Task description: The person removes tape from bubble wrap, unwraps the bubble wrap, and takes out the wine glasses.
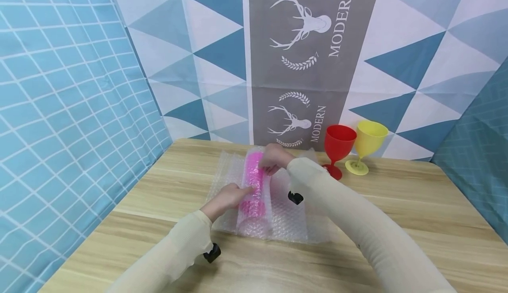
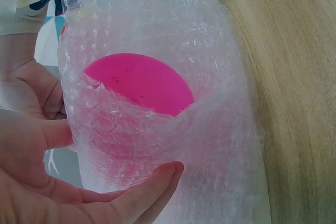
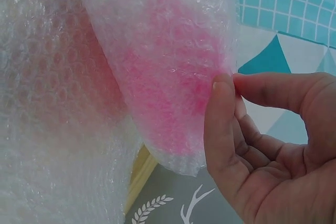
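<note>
A pink goblet (image 2: 142,85) lies rolled in clear bubble wrap (image 1: 287,213) on the table; only a pink curved end shows bare in the left wrist view, and the wrap blurs the rest. My left hand (image 1: 229,198) holds the near part of the roll from the left, thumb on top and fingers along its side. Farther up the roll, my right hand (image 1: 274,157) pinches the wrap's edge between thumb and forefinger, which the right wrist view shows closely (image 3: 273,129). Part of the sheet spreads flat under and to the right of the roll.
A red goblet (image 1: 339,140) and a yellow goblet (image 1: 371,136) stand upright together at the back right, near my right forearm. The wooden table (image 1: 158,191) meets a patterned cloth wall (image 1: 222,107) behind and a blue checked one (image 1: 71,107) at left.
</note>
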Action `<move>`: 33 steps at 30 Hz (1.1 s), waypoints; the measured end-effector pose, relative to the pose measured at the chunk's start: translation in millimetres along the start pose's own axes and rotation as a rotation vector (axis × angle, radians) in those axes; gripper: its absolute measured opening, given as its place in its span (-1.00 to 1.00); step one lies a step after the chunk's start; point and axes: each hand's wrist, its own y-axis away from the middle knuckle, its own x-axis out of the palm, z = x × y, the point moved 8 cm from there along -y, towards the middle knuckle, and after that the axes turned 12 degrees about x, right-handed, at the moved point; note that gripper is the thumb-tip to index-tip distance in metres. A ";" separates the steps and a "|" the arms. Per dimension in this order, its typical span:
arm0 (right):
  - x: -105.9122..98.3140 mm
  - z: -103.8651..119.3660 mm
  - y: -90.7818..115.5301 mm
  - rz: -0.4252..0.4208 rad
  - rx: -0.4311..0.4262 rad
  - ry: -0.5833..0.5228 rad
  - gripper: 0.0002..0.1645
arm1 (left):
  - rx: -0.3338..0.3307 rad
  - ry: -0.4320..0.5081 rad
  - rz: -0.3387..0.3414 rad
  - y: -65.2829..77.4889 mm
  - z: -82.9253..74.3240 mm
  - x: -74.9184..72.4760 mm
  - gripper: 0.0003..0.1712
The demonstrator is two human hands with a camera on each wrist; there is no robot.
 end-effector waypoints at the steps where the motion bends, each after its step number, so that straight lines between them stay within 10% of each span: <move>1: -0.3 -0.9 -0.4 0.008 0.000 -0.012 -0.88 | 0.000 0.004 -0.001 -0.1 -0.2 0.1 -0.40; 33: -2.7 -11.7 -5.4 0.136 0.000 -0.175 -0.85 | -0.004 0.036 0.010 0.3 -1.4 2.3 -0.33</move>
